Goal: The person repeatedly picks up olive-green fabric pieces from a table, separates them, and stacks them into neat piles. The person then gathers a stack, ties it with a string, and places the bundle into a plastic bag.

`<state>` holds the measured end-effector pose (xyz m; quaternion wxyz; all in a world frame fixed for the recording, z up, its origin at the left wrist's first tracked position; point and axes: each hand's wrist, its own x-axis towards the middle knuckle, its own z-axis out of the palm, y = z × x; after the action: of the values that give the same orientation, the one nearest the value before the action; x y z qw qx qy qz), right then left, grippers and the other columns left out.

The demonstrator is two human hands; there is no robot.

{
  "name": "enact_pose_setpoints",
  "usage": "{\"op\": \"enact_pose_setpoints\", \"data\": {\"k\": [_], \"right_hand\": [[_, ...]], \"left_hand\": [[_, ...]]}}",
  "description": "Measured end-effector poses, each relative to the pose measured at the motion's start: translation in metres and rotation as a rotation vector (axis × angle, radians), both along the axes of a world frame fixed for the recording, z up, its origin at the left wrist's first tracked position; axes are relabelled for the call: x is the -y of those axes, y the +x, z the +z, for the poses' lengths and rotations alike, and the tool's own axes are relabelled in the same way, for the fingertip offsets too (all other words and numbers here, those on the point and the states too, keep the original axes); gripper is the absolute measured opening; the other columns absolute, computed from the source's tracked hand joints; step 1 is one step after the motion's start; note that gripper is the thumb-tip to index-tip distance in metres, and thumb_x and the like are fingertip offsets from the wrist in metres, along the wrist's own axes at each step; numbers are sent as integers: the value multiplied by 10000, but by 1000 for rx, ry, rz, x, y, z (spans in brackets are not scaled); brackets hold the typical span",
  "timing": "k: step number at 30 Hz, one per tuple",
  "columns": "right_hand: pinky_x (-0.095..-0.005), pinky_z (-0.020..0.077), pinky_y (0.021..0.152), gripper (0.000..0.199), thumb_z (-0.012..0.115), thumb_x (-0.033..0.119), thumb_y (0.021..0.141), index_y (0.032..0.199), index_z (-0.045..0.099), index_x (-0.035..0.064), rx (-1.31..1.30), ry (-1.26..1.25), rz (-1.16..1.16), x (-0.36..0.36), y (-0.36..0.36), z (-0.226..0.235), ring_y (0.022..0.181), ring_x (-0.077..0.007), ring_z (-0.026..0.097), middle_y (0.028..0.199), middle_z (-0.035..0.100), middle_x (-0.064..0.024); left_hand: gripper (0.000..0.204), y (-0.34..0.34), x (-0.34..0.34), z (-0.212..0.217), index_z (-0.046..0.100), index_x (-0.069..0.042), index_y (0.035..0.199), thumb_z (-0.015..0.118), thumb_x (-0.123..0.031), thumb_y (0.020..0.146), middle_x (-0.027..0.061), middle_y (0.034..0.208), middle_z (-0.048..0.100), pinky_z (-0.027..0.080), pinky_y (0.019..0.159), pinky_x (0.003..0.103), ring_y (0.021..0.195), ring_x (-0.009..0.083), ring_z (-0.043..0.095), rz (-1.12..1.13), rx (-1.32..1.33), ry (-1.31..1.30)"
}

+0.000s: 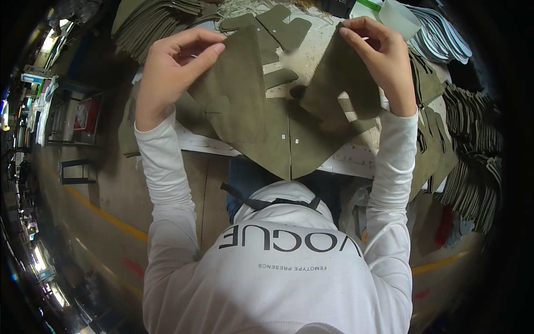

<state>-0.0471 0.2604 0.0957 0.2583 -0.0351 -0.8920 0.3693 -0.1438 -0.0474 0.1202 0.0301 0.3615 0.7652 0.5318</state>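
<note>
My left hand (169, 69) is raised at the upper left, thumb and fingers pinched on the top corner of an olive-green fabric panel (239, 106). At the upper right my right hand (389, 58) pinches the top edge of another olive-green fabric part (328, 83). Both parts hang down and come together at a middle seam line, ending in a point over the table's near edge. Two small white stickers lie either side of that line. Whether the halves are sewn together I cannot tell. More cut olive pieces (285, 32) with stickers lie beyond, between my hands.
A white table (347, 161) carries the work. Stacked olive pieces (158, 28) lie at the far left, and further stacks (470, 119) hang at the right. Light blue pieces (442, 39) and a translucent roll (399, 19) sit far right. A small stool (77, 171) stands left.
</note>
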Motion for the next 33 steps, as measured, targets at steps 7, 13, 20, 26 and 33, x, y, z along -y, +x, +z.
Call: {"op": "enact_pose_setpoints", "data": {"k": [7,13,20,26,33], "right_hand": [[-240,529,673,188,724,-25,789,974,718,13,-385,52,7,32,59,-3,733,-155,700,874,733,-66],[-361,577,825,245,709,-34,727,955,722,55,-78,221,213,93,122,-78,968,-256,699,987,713,-81],[-393,570,873,242,697,18,723,963,715,46,-13,307,79,114,151,-111,1012,-249,691,1018,703,-66],[-388,569,863,244,673,46,722,961,720,48,-23,339,127,128,161,-107,997,-246,691,994,696,-62],[-366,570,840,213,739,22,730,942,720,37,38,210,202,121,168,-109,966,-260,691,988,703,-82]], "left_hand": [[182,38,13,-22,734,-30,989,675,-4,819,76,903,734,536,741,265,809,168,703,40,-503,-109],[282,103,11,-115,749,-105,1020,733,-10,755,45,1081,725,481,1021,444,1111,207,660,-102,-463,-214],[217,141,14,-151,745,-69,971,706,-9,766,42,1039,723,495,988,451,1058,211,682,18,-555,-199],[165,147,18,-151,742,-87,947,694,-42,796,26,1012,724,467,1007,432,1035,183,689,-3,-604,-194],[155,160,34,-160,737,-76,939,688,-42,796,71,929,729,509,903,384,918,205,711,21,-449,-121]]}}
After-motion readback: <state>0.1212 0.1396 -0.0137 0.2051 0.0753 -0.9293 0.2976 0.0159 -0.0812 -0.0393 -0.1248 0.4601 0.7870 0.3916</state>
